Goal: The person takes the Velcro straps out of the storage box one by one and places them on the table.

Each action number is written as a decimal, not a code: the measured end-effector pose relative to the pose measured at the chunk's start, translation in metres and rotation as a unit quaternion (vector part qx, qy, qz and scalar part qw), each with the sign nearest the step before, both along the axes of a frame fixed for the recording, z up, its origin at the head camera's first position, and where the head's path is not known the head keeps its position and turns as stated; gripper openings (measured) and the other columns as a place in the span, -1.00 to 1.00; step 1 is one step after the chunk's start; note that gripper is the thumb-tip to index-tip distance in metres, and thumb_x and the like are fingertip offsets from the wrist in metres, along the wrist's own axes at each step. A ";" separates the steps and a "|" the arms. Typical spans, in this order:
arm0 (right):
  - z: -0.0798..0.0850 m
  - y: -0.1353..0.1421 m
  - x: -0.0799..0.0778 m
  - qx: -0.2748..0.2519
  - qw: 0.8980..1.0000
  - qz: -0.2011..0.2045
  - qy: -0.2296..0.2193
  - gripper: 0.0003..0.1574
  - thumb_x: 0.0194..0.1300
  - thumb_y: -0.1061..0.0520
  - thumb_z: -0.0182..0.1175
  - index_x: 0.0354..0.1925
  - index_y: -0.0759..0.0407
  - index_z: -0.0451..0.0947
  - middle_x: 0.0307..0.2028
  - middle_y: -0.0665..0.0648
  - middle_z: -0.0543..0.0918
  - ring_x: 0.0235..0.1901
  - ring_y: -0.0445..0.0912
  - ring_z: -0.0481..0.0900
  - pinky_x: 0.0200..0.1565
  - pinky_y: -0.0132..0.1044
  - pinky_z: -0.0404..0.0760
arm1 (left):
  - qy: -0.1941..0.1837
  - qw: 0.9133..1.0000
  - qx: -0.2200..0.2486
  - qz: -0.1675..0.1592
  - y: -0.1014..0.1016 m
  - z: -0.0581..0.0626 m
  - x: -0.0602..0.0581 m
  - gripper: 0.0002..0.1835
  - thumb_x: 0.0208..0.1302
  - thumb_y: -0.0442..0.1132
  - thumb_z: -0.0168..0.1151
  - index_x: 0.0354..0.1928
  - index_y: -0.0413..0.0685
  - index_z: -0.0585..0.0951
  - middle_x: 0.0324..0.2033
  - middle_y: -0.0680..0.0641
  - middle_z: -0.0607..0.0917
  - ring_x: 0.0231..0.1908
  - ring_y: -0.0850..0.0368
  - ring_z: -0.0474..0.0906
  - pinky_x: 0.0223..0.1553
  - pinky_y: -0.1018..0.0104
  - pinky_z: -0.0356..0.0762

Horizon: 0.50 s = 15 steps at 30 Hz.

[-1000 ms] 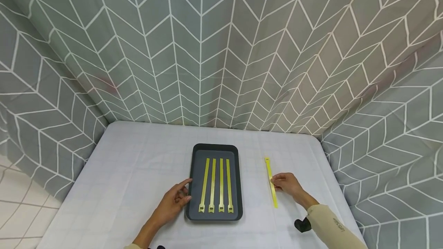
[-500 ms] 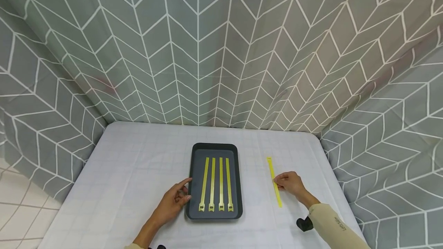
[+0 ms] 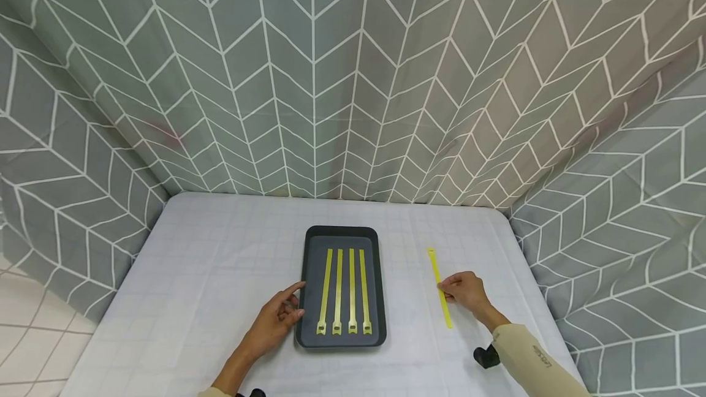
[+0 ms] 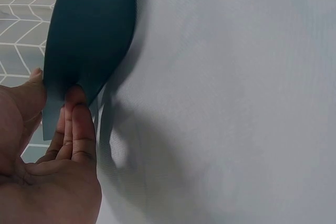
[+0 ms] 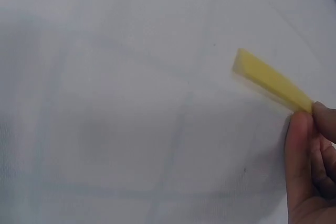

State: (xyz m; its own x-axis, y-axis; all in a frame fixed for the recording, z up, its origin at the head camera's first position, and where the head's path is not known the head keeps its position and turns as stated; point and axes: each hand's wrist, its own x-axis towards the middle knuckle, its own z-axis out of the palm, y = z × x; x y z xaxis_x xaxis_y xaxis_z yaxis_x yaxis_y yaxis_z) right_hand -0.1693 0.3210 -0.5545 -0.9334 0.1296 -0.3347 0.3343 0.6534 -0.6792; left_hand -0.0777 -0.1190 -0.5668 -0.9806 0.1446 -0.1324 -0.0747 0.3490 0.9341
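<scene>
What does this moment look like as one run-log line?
left hand: holds tray at left rim | right hand: pinches yellow strap beside tray | tray: four yellow straps side by side, slotted ends toward person

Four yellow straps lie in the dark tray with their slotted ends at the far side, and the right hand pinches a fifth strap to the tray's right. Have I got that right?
Not the far side: the head view shows the slotted ends of the four straps at the near side of the tray. The rest is right.
</scene>
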 end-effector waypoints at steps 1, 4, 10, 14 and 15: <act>0.001 0.000 0.000 0.005 1.000 0.002 0.002 -0.82 0.23 0.22 0.39 -0.33 0.37 0.67 -0.52 0.09 0.70 -0.55 -0.18 0.62 -0.44 -0.34 0.66 | -0.002 1.000 -0.001 0.002 0.000 0.000 0.000 -0.34 0.30 -0.39 0.32 0.43 -0.04 0.39 -0.11 -0.13 0.52 -0.35 0.29 0.54 -0.24 0.43 0.53; 0.002 -0.001 0.001 0.022 1.000 0.019 0.013 -0.82 0.23 0.22 0.39 -0.36 0.37 0.66 -0.56 0.07 0.68 -0.57 -0.17 0.61 -0.46 -0.33 0.65 | -0.005 1.000 -0.002 0.008 0.001 0.000 0.000 -0.34 0.30 -0.39 0.32 0.43 -0.02 0.40 -0.12 -0.12 0.52 -0.35 0.29 0.54 -0.23 0.43 0.53; 0.006 -0.001 0.002 0.037 0.998 0.036 0.021 -0.79 0.22 0.20 0.40 -0.41 0.35 0.66 -0.61 0.07 0.67 -0.61 -0.14 0.62 -0.49 -0.33 0.60 | 0.023 1.000 0.006 0.001 0.001 -0.001 0.000 -0.35 0.29 -0.40 0.32 0.42 -0.12 0.40 -0.13 -0.15 0.52 -0.36 0.31 0.53 -0.27 0.43 0.53; 0.010 -0.002 0.002 0.045 0.998 0.048 0.018 -0.76 0.22 0.17 0.41 -0.42 0.36 0.66 -0.62 0.08 0.66 -0.61 -0.13 0.62 -0.49 -0.33 0.58 | 0.025 1.000 0.005 -0.001 0.000 -0.002 0.001 -0.35 0.29 -0.41 0.32 0.42 -0.13 0.39 -0.12 -0.15 0.51 -0.36 0.32 0.53 -0.27 0.44 0.53; 0.011 -0.002 0.002 0.049 0.998 0.048 0.015 -0.76 0.22 0.15 0.41 -0.42 0.35 0.66 -0.62 0.07 0.66 -0.61 -0.14 0.61 -0.49 -0.34 0.58 | 0.021 1.000 0.004 -0.001 0.000 -0.001 0.001 -0.34 0.29 -0.41 0.32 0.42 -0.12 0.39 -0.12 -0.15 0.51 -0.36 0.32 0.53 -0.27 0.44 0.53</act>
State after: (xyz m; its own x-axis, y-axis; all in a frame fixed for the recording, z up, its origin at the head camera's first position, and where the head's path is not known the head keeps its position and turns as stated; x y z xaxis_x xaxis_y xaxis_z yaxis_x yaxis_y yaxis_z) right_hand -0.1674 0.3192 -0.5438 -0.9527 0.0699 -0.2958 0.2471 0.7450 -0.6197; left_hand -0.0768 -0.1195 -0.5683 -0.9851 0.1466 -0.0902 -0.0353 0.3411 0.9394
